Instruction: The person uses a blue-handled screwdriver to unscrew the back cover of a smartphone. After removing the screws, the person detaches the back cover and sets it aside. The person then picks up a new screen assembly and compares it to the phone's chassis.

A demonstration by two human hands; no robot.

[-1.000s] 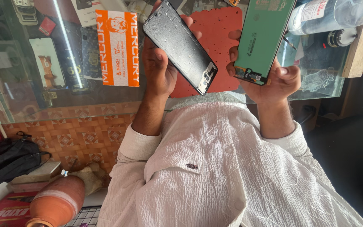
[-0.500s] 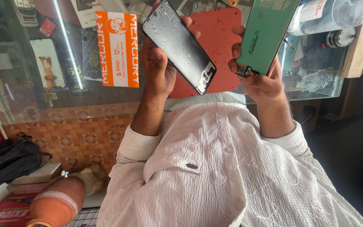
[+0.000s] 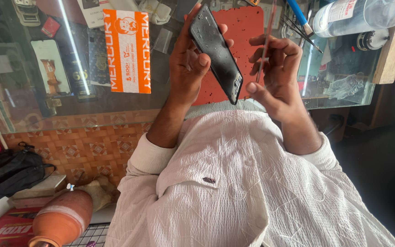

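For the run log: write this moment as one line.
left hand: holds black phone shell, tilted | right hand: pinches thin panel, edge-on | behind: red mat on glass counter

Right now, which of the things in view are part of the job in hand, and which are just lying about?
In hand:
left hand holding the black phone frame
right hand holding the thin panel edge-on
red mat beneath

Lying about:
orange card
clear bottle
blue-handled tool
black bag
clay pot
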